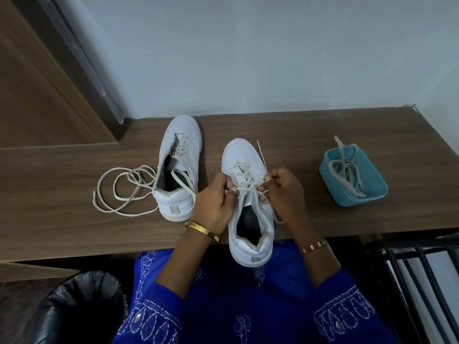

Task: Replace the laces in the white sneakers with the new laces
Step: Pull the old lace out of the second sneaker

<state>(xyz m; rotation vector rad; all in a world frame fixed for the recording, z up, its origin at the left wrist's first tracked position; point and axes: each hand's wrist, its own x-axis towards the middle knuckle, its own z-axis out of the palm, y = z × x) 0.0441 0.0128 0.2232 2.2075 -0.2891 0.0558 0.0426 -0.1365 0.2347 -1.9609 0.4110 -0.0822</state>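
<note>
Both the left hand (pixel 215 197) and right hand (pixel 283 192) pinch lace (pixel 244 188) over the near sneaker (pixel 248 209), hiding its upper eyelets; its heel overhangs the desk (pixel 74 219).

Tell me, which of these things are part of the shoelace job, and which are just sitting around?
Part of the job: left hand and right hand pinching the lace on the near sneaker; far sneaker; loose lace; blue tub of laces.

Just lying about: black-lined bin; black rack.

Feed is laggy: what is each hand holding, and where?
Left hand and right hand each pinch a lace strand beside the upper eyelets of the near sneaker.
</note>
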